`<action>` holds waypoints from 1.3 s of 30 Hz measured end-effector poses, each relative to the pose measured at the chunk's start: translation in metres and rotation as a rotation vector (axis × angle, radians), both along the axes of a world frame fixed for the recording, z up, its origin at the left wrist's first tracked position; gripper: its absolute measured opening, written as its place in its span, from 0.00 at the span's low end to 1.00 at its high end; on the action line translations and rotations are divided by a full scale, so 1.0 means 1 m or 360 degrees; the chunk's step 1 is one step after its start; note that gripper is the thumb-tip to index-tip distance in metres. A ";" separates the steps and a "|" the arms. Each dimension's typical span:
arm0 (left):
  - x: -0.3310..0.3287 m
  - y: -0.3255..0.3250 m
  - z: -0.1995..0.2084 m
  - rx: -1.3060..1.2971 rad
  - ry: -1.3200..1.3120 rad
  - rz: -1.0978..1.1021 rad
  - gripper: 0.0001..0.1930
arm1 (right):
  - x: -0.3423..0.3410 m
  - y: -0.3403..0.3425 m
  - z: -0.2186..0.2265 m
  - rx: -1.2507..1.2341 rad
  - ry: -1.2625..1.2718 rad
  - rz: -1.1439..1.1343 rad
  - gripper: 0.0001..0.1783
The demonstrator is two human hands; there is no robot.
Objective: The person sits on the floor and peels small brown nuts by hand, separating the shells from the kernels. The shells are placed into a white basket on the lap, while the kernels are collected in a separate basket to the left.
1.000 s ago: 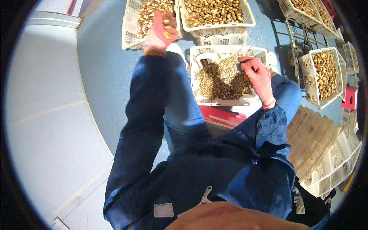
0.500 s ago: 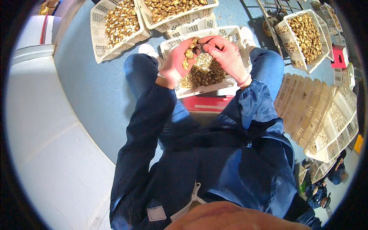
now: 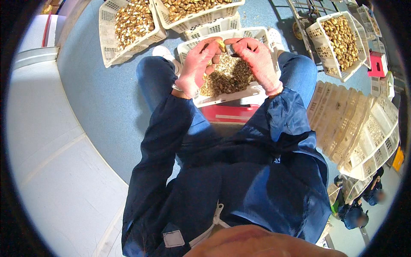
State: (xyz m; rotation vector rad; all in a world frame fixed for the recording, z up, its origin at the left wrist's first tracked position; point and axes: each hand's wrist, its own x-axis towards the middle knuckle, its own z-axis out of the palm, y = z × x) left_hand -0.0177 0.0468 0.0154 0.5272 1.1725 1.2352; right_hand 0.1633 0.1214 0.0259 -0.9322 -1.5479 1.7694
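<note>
My left hand (image 3: 198,65), in a pink glove, is closed on a yellowish-brown mushroom (image 3: 221,44) at its fingertips. My right hand (image 3: 256,60), gloved alike, has its fingers pinched just to the right of the mushroom. Something small and dark shows at those fingertips, too small to name. Both hands are above a white perforated crate (image 3: 208,101) between my knees. Small pale and brown pieces (image 3: 229,79) lie heaped in it, looking like cut mushroom bits.
Crates filled with brown mushrooms (image 3: 136,23) stand at the far left and far middle (image 3: 188,8). Another full crate (image 3: 339,43) sits by a metal rack on the right. Stacked crates (image 3: 342,124) lean beside my right leg. A red box (image 3: 227,113) is under my crate. Co-workers (image 3: 353,214) are at lower right.
My hands have drawn slightly apart at the fingertips. The row of several mushrooms seen along my left fingers no longer shows, and one stands up at the fingertips.
</note>
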 end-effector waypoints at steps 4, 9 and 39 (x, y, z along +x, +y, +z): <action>0.002 0.000 0.006 -0.0052 0.0172 -0.0125 0.18 | 0.000 -0.001 -0.013 -0.0448 0.0348 -0.0085 0.11; 0.002 0.001 0.013 -0.0269 0.0239 -0.0094 0.18 | 0.003 -0.004 -0.015 -0.0255 0.0084 -0.0029 0.10; 0.000 -0.015 -0.005 -0.0081 0.0092 -0.0288 0.24 | 0.006 0.002 0.000 0.0903 -0.0315 0.0176 0.08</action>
